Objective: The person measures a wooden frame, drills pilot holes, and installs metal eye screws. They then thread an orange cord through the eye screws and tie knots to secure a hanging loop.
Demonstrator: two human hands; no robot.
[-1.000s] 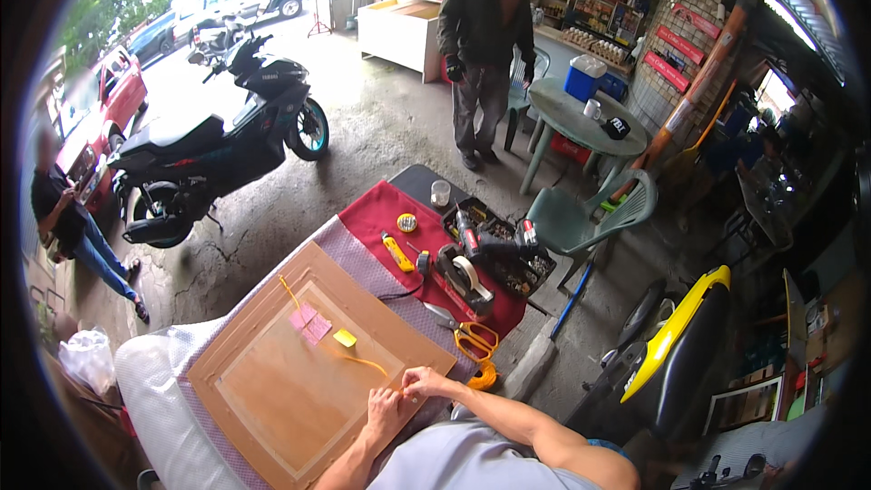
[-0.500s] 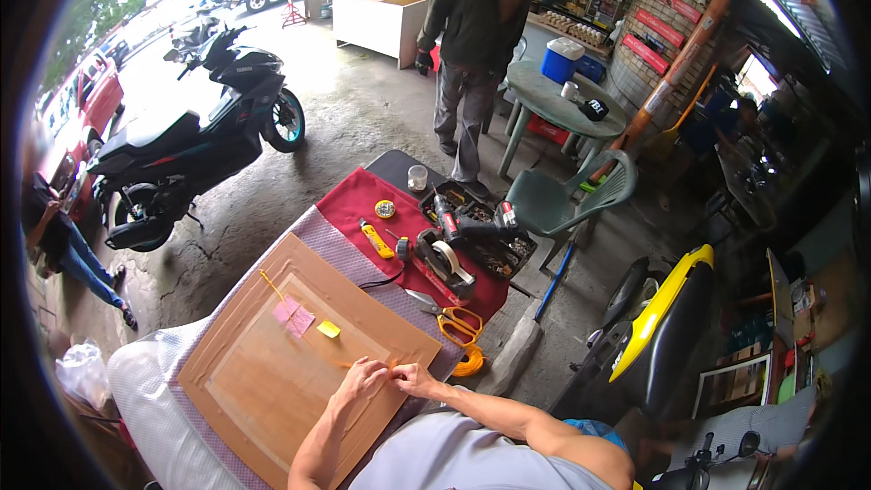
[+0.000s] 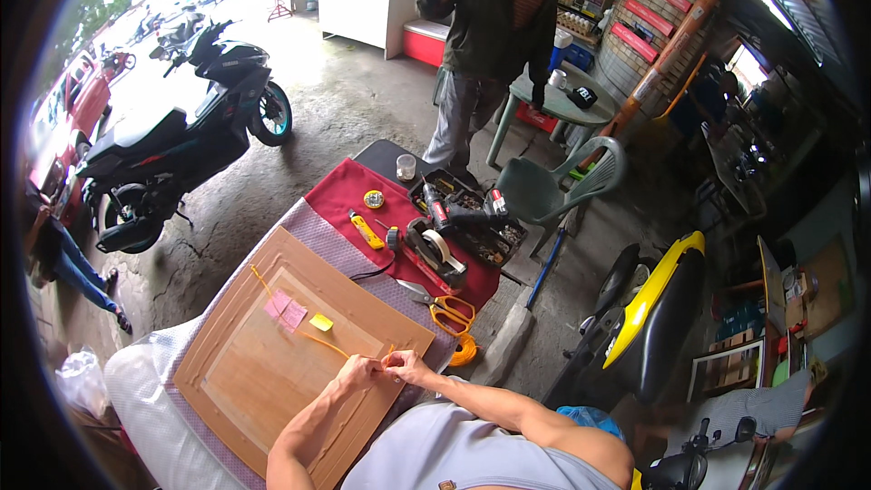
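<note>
Orange cord (image 3: 325, 343) over brown board (image 3: 259, 381) | left hand (image 3: 360, 370), right hand (image 3: 409, 367) close together, fingers of both clamped on cord | scissors (image 3: 435, 302) near board's corner

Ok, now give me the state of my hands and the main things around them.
Left hand, closed on orange cord
Right hand, closed on the cord, against the left
Brown board, lying under the hands
Scissors, lying down
Orange coil, wound
Cordless drill, lying down
Black motorcycle, parked upright
Green chair, upright
</note>
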